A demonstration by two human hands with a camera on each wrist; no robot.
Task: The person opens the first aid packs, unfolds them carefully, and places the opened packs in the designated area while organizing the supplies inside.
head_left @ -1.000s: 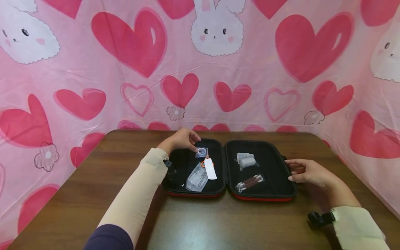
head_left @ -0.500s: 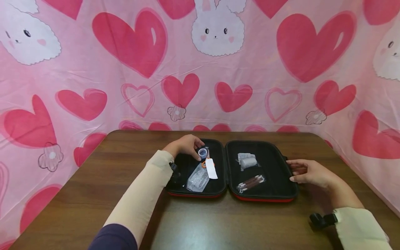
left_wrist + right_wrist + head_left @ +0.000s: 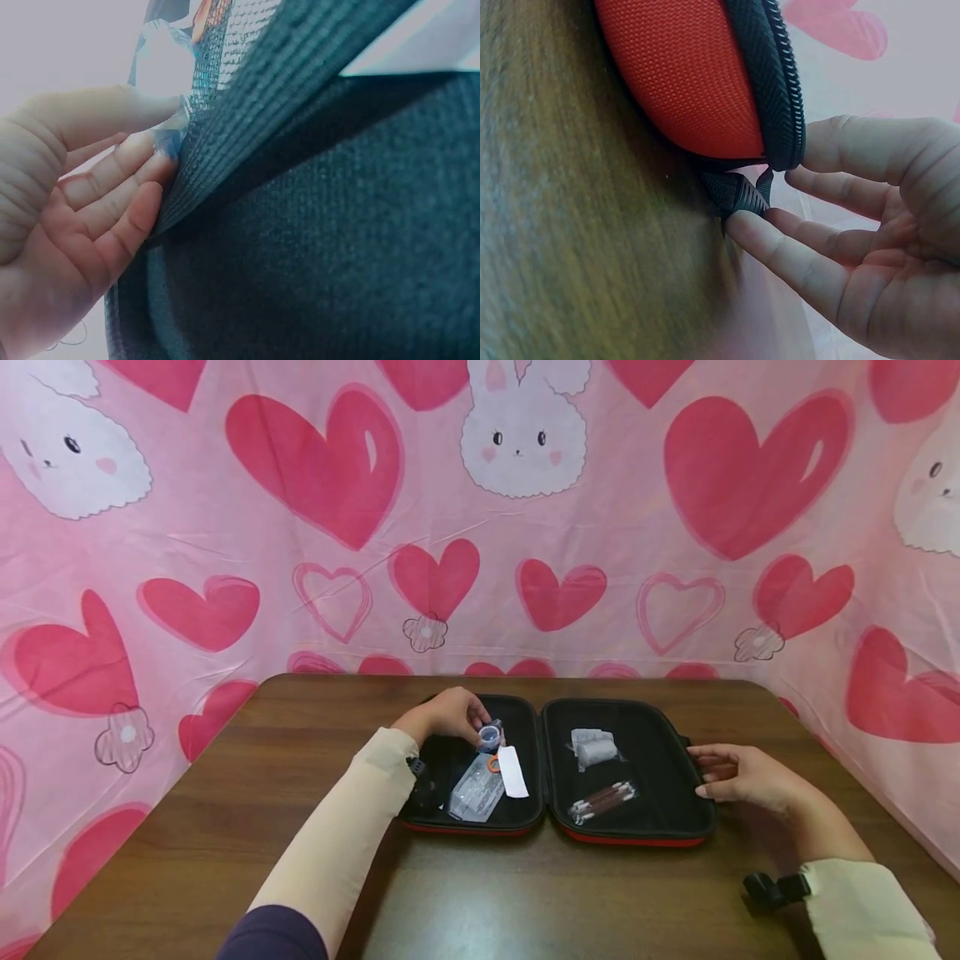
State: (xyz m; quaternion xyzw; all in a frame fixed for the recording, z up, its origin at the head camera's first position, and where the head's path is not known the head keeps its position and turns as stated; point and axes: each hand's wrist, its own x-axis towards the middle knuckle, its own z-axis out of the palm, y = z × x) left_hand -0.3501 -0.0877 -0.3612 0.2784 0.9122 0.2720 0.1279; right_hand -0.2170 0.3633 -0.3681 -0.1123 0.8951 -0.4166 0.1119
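A black-lined case with red outer shell (image 3: 630, 840) lies unfolded on the table. My left hand (image 3: 450, 714) is over its left half, thumb and fingers pinching the clear wrapper of a small ring-shaped roll (image 3: 490, 737), which looks like tape. In the left wrist view the wrapper (image 3: 166, 64) is overexposed. Just below the roll are an orange loop (image 3: 493, 763), a white strip (image 3: 513, 772) and a clear printed packet (image 3: 477, 789). My right hand (image 3: 746, 777) holds the right edge; in the right wrist view its fingers touch the zipped rim (image 3: 786, 127) and black strap handle (image 3: 739, 195).
In the case's right half lie a wrapped white roll (image 3: 597, 752) and a packet of brown sticks with white tips (image 3: 602, 802). Around the case is the brown wooden table (image 3: 247, 777). A pink heart-patterned cloth (image 3: 337, 527) hangs behind it.
My left hand has moved a little right and nearer, carrying the small ring-shaped roll with it. The white strip has shifted slightly right. My right hand stays at the case's edge.
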